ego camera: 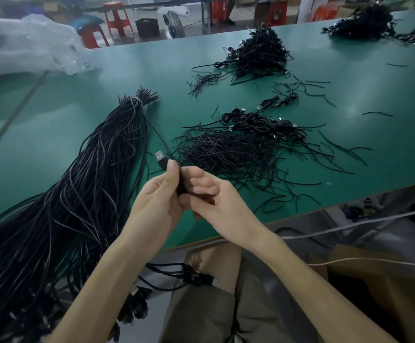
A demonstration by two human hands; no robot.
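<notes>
Head view: L hand (157,201) & R hand (216,206) both grip a small cable coil (181,184), USB plug (160,155) poking up, just right of big loose bundle (90,181). Coil looks wound, not tied yet. Ties pile (226,154) right of bundle, few done coils (263,122) beyond; most of bundle left.

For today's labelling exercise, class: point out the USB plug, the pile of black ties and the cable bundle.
USB plug (159,155): head view, metal shell.
pile of black ties (226,152): head view, heap's middle.
cable bundle (97,174): head view, mid-length strands.
</notes>
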